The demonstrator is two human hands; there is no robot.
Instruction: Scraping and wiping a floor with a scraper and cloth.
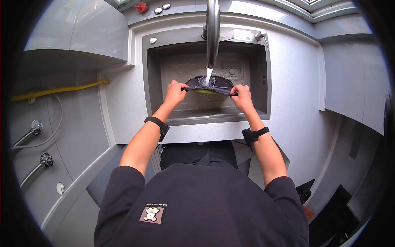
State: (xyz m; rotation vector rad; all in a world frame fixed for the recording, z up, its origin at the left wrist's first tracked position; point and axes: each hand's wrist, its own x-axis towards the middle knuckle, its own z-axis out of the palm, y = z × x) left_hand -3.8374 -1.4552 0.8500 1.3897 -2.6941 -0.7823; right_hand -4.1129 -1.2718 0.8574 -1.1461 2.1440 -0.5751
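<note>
- where's the dark pliable piece [222, 84]?
- stretched between the hands, above the floor of the sink [177, 66]; the tap [212, 37] beyond them pours water [209, 76] onto its middle.
- how would you rinse it well?
- hold it spread and tilt it gently, i'd say, so the flow reaches both ends without splashing.
- and the hands?
- apart: left hand [175, 92] gripping one end, right hand [242, 99] the other, forearms reaching forward and angling inward.
</note>
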